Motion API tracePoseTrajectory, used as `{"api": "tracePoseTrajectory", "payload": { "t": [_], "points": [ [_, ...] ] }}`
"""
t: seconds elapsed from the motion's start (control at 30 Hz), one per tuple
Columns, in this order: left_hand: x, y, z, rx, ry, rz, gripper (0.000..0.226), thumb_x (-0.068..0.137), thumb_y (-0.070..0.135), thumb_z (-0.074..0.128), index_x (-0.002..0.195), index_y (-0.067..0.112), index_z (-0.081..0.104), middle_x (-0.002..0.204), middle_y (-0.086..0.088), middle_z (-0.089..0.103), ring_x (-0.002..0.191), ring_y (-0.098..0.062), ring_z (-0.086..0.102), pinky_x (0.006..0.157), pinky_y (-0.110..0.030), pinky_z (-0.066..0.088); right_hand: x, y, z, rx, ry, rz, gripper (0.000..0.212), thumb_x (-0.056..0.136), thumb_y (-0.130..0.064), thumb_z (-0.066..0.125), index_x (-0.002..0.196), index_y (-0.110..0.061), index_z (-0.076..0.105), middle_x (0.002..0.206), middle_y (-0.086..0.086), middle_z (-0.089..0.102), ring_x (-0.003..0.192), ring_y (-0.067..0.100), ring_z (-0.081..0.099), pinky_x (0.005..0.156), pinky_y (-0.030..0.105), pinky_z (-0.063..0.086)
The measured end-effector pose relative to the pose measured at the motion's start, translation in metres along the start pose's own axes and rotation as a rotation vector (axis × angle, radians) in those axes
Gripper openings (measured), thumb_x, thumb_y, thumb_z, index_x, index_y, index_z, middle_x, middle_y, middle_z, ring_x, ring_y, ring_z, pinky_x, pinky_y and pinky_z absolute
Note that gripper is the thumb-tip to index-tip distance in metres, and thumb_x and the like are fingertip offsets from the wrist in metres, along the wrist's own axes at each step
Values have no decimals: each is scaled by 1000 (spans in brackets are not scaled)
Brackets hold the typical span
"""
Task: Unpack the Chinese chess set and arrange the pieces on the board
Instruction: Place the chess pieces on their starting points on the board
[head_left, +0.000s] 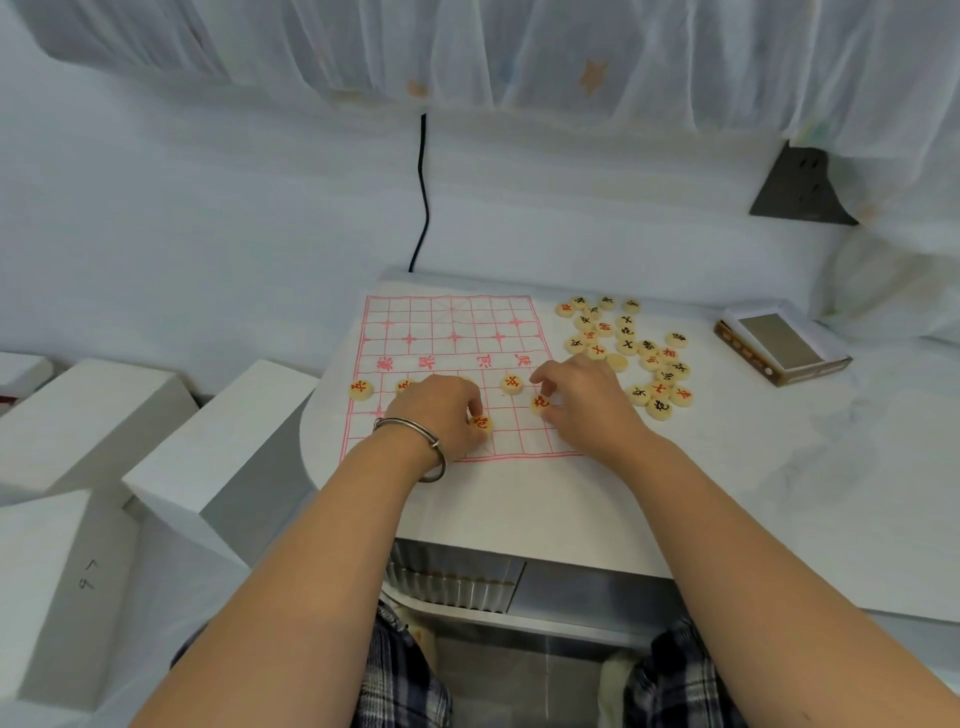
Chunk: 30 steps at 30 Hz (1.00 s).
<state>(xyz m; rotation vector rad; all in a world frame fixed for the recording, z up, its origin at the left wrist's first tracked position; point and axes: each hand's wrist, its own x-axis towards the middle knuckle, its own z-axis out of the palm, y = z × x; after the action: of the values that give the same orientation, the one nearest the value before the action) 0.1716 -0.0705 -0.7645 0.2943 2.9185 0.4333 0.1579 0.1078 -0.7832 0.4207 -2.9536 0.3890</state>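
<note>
Two bare forearms reach over the white table (727, 493) edge. One metal bangle (415, 441) sits on the left wrist. The left hand (441, 410) has its fingers curled down, pinching the nearer red piece (482, 423) on the near half of the board (452, 322). The right hand (582, 405), fingers likewise curled, pinches the second red piece (540, 402) just to the right of it.

Five pieces show on the board in all: these two, one between the hands (511, 383), one at the left edge (361, 389), and one partly hidden behind the left hand (404, 386).

Roughly two dozen loose pieces (627, 344), red-marked and black-marked, lie in a scatter just right of the board. One open box (782, 345) stands farther right; its contents cannot be told.

Several white foam blocks (78, 415) sit left of the table. On the pale wall behind are one black cable (425, 197) and one dark socket plate (802, 187), under a sheer curtain (519, 52).
</note>
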Motion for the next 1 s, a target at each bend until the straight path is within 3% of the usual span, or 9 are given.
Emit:
{"api": "tracePoseTrajectory", "payload": {
  "t": [0.23,0.47,0.63,0.77,1.0],
  "points": [
    [0,-4,-1,-51,29,27,25,88,31,59,111,21,62,108,1,62,90,-14,53,84,-27,47,1,2,-1,-66,-6,10,42,85,-15,63,126,-17,55,108,-1,65,112,21,48,95,32,32],
    [-4,-41,-17,-209,294,-108,22,83,34,66,101,22,66,86,5,59,81,-14,54,74,-26,47,8,-30,3,32,62,-25,37,88,-18,59,126,-16,55,119,2,61,120,21,43,102,32,31],
    [-12,-78,-28,-192,455,-161,22,79,32,72,98,20,71,110,-4,57,110,-21,47,85,-28,38,14,-58,14,64,120,-65,35,90,-13,54,126,-14,55,127,1,56,126,20,38,104,29,25],
    [-15,-90,-23,-99,374,-170,26,79,34,72,102,23,71,136,0,46,131,-20,30,106,-32,29,13,-66,22,58,163,-87,35,87,-6,53,121,-10,59,122,4,59,121,24,43,102,32,28],
    [-11,-94,-21,-21,278,-168,24,80,38,69,102,29,70,152,1,29,144,-23,9,117,-40,14,9,-67,27,8,165,-98,33,86,-5,52,118,-11,61,120,3,60,119,22,44,100,27,27]
  ]
}}
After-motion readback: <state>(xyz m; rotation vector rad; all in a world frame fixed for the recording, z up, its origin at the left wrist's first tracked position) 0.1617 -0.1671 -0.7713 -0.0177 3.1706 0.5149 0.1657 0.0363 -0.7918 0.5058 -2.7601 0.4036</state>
